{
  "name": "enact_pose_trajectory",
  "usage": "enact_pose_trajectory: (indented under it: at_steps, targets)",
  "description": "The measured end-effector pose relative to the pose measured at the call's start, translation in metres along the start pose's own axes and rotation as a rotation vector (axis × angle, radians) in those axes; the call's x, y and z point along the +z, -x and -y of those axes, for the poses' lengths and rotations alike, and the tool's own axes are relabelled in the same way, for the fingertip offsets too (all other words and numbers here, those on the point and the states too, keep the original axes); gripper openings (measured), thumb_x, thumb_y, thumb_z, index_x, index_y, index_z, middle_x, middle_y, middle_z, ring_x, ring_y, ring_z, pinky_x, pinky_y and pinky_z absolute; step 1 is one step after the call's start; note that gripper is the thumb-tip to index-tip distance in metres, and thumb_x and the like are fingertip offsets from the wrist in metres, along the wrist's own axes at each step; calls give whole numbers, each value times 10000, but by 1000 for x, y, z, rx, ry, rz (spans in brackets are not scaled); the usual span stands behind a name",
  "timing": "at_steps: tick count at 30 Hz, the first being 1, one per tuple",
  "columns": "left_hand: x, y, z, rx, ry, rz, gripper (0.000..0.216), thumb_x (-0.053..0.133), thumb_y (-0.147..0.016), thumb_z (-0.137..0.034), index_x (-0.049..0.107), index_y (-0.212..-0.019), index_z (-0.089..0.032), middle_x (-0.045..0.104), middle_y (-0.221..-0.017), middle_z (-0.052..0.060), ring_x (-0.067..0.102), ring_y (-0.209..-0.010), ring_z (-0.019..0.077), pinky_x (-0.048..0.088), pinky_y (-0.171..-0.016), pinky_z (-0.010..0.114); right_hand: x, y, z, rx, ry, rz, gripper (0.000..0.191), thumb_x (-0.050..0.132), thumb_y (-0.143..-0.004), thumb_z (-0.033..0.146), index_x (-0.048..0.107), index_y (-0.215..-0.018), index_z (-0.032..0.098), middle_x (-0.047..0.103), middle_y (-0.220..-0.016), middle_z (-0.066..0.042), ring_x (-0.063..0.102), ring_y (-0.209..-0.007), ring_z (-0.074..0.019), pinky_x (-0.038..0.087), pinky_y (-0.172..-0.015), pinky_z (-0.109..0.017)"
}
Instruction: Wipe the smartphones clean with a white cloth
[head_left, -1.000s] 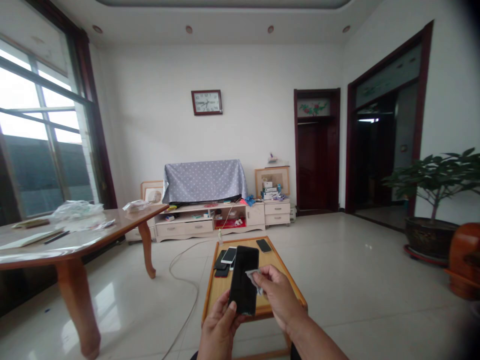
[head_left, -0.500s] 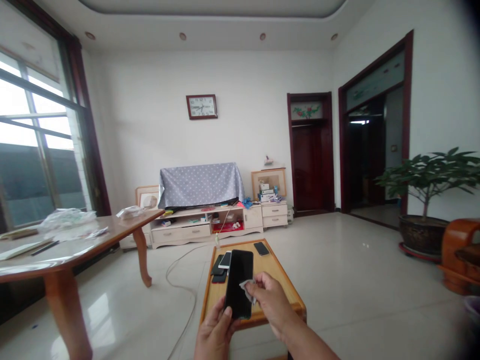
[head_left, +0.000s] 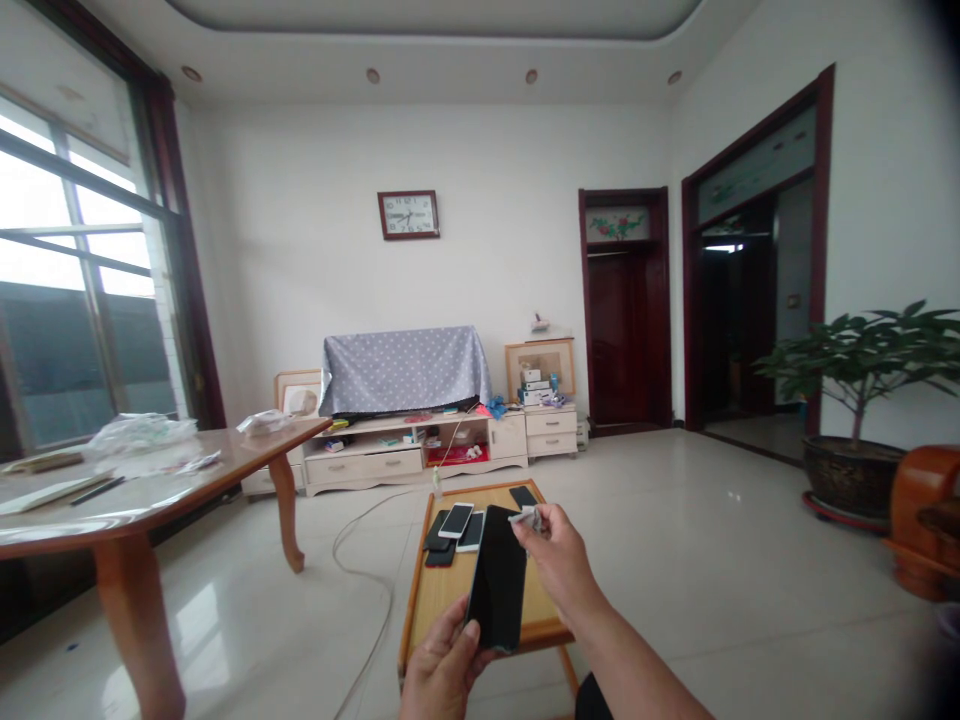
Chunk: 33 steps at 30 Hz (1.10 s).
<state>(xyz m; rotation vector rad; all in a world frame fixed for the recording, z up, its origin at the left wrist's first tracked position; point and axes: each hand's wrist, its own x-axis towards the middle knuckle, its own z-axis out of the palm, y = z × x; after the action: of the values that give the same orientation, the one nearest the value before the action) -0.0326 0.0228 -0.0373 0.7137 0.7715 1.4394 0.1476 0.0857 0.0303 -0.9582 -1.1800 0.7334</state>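
My left hand (head_left: 448,655) grips a black smartphone (head_left: 499,580) by its lower left edge, the dark screen turned towards me. Pinched between the thumb and fingers of my right hand (head_left: 559,555) is a crumpled pale wipe (head_left: 529,518), at the phone's upper right edge. Beneath both hands stands a small wooden table (head_left: 431,605). On its left part lie several phones close together: a white-framed one (head_left: 456,520) on top, another white one (head_left: 470,533) partly behind the held phone, and dark ones (head_left: 439,558). A further dark phone (head_left: 521,496) rests at the far edge.
A larger wooden table (head_left: 247,455) with plastic bags (head_left: 142,432) stands at the left. A cable (head_left: 390,580) trails across the tiled floor. Ahead is a low white cabinet (head_left: 367,465) under a dotted cloth (head_left: 405,370). A potted plant (head_left: 855,475) stands right.
The held phone has shifted right and slightly down with my left hand. My right hand has moved the wipe up from the screen's lower right to its upper right edge.
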Motion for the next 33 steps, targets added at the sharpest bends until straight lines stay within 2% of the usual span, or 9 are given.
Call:
enact_pose_trajectory:
  at_steps: [2,5,8,14,16,18,21,27,33]
  targets:
    - [0,2,1,-33,-15,14,550,935,-607,-346,745,-1094,-176,753,-1126,145,730,-935,261,587,-795,353,-5,-11,1,-107,133,-100,214,674,-862,376,633,-976,200,686,-880,-48,630,-799,-224,507,-751,-335]
    - [2,4,2,-65,-35,-15,593,947,-574,-381,745,-1094,-181,751,-1117,132,724,-911,237,578,-777,326,-7,-13,2,-411,392,-138,107,573,-909,256,660,-950,209,670,-971,-72,620,-905,-235,511,-836,-370]
    - [4,3,3,-52,-41,-20,632,944,-561,-414,743,-1108,-167,747,-1122,136,719,-946,254,578,-803,338,-2,12,-4,-653,598,-23,261,486,-936,144,681,-1094,217,666,-1130,-102,599,-1081,-256,495,-957,-430]
    - [-6,-4,5,-18,16,-56,579,940,-557,-354,756,-1076,-175,719,-1198,143,701,-1042,283,583,-854,363,7,72,-20,-818,789,302,370,541,-955,172,624,-1313,217,656,-1321,-101,581,-1211,-269,494,-1020,-451]
    - [-9,-4,7,-29,9,-64,585,943,-552,-356,756,-1077,-177,723,-1183,141,703,-1038,284,585,-843,361,6,68,-21,-823,839,339,370,515,-974,176,628,-1322,227,649,-1363,-85,551,-1285,-274,482,-1037,-462]
    - [-9,-4,9,-40,-24,-60,601,938,-564,-380,752,-1097,-171,732,-1152,138,712,-998,278,587,-818,358,4,54,-20,-770,907,281,379,471,-996,179,628,-1338,222,628,-1401,-90,500,-1364,-292,442,-1078,-509]
    - [-7,-3,7,-26,-38,-29,603,921,-596,-401,748,-1122,-163,729,-1174,146,711,-1010,289,585,-843,376,4,43,-15,-663,984,235,403,433,-1031,252,586,-1401,206,555,-1476,-122,432,-1431,-317,312,-1165,-603]
    - [-10,-2,1,25,16,-19,527,879,-672,-363,740,-1147,-182,674,-1312,152,658,-1165,304,560,-946,389,6,61,-5,-715,916,596,471,385,-1068,420,404,-1530,330,442,-1567,-32,376,-1472,-257,44,-1237,-638]
    - [-5,-10,4,-15,-15,-42,512,875,-674,-321,734,-1144,-173,722,-1201,141,707,-1034,270,575,-884,368,14,20,-3,-486,1028,454,529,288,-1075,463,447,-1518,219,404,-1581,-119,319,-1495,-312,15,-1205,-687]
